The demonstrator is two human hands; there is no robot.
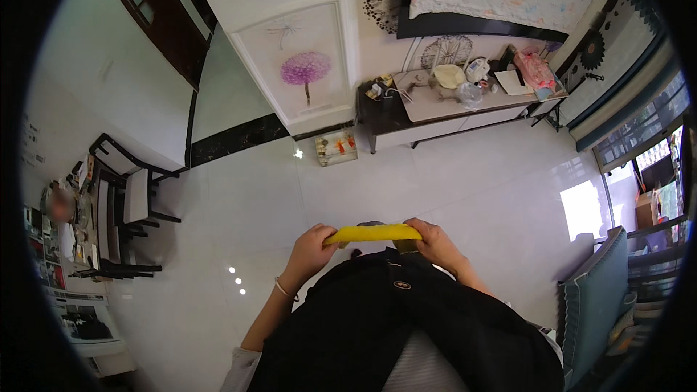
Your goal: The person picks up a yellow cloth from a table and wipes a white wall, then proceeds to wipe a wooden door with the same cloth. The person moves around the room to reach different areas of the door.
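Observation:
A bright yellow strip, apparently a folded cloth (374, 233), stretches sideways in front of my body, nearly level. Its left end is gripped in my left hand (312, 250), fingers closed round it. At the other end my right hand (437, 245) holds it with the thumb along the top and the fingers curled under. Below it hangs my black apron or outer garment (348, 305). Part of my feet shows dimly under the cloth.
Pale glossy floor tiles (247, 203) surround me. Ahead stand a small fish tank (336, 148) and a long low cabinet (450, 125) topped with clutter. Chairs (138, 196) and a loaded table (80, 239) are on the left; a blue-green sofa (595, 297) is at right.

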